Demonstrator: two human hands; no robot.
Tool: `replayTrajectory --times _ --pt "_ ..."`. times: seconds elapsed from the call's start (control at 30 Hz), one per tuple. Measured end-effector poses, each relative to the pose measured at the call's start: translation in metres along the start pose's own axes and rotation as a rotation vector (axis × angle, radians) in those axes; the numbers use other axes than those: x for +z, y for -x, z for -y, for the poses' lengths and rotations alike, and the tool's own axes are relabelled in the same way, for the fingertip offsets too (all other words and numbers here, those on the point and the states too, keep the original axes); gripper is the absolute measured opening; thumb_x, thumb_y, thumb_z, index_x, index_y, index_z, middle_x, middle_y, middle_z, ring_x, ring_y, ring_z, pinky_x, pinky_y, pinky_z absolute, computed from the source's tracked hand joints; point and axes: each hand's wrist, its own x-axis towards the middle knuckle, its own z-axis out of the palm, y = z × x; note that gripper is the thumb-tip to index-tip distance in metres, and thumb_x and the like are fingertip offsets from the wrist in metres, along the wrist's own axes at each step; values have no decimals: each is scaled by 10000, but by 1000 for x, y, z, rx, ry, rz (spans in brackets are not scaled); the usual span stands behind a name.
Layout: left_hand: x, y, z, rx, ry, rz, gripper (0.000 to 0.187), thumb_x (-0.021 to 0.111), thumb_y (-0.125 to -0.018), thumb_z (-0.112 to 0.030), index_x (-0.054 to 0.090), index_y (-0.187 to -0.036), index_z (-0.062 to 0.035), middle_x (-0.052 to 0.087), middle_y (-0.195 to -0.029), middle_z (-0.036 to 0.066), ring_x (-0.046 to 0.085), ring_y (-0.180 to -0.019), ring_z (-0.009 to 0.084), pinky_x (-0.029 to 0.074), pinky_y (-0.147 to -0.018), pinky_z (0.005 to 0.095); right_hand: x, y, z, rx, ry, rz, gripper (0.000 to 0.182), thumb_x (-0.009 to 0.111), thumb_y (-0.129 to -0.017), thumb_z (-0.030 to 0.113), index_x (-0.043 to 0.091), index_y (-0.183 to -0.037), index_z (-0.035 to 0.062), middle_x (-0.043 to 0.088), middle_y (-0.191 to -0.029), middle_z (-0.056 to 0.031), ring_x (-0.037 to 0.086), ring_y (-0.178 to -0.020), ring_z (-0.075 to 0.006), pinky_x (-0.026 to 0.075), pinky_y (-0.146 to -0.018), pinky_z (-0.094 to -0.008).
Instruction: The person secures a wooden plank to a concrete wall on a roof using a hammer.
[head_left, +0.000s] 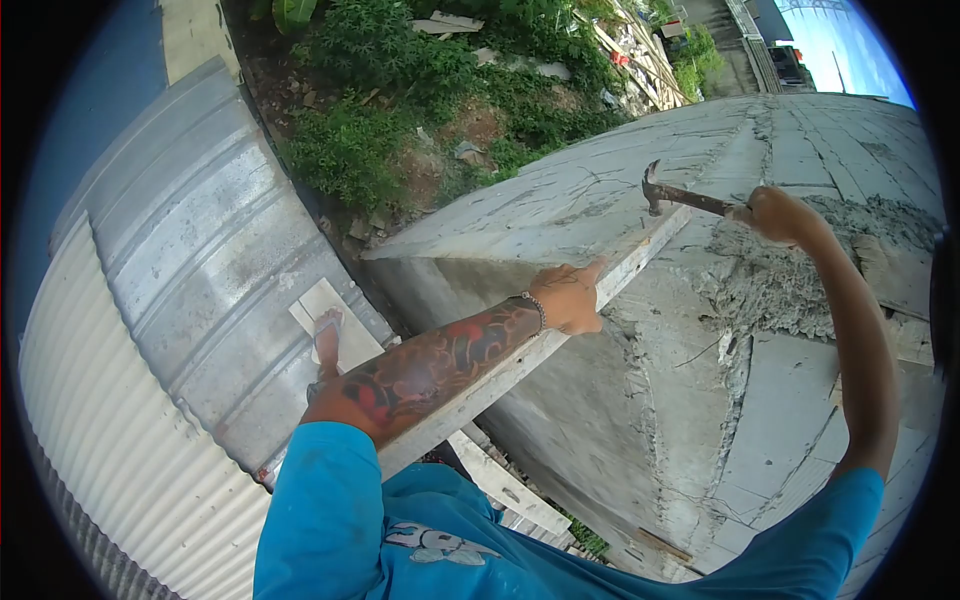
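Note:
My right hand grips a claw hammer by the end of its handle, above the concrete. The hammer's head hangs over the far end of a long pale wooden beam. My left hand is closed over the beam's upper part, its index finger pointing along the wood. From there the beam slopes down under my left forearm towards my body. Its upper end overlaps the rough grey concrete slab in this view.
Ribbed metal roofing and corrugated sheets lie on the left. One foot in a flip-flop stands on a pale board. A drop with bushes opens beyond the wall's edge. Another plank lies below, and crumbly mortar covers the right side.

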Motion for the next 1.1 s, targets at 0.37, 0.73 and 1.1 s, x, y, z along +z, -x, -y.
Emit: replayTrajectory --times 0.37,0.73,1.1 --pt "22 -18 1 16 -87 -8 997 632 -724 -300 46 -1492 -53 661 -946 150 623 -933 280 489 -837 355 22 7 20 228 -178 -223 463 447 -983 359 593 -900 -72 426 -603 -137 421 -537 -249 382 -573 -391" --pt "9 -1 3 2 4 -16 958 626 -717 -278 103 -1489 -54 656 -1014 180 619 -946 315 467 -863 348 -87 -7 50 261 -491 -726 539 440 -977 433 553 -786 -58 457 -574 -119 431 -532 -215 380 -552 -391" --pt "9 1 1 -16 24 -10 955 628 -720 -266 101 -1494 -75 643 -1030 208 596 -1006 347 460 -883 377 -92 -6 43 164 -226 -464 475 489 -963 379 572 -796 -58 579 -742 -211 554 -638 -308 431 -628 -456"
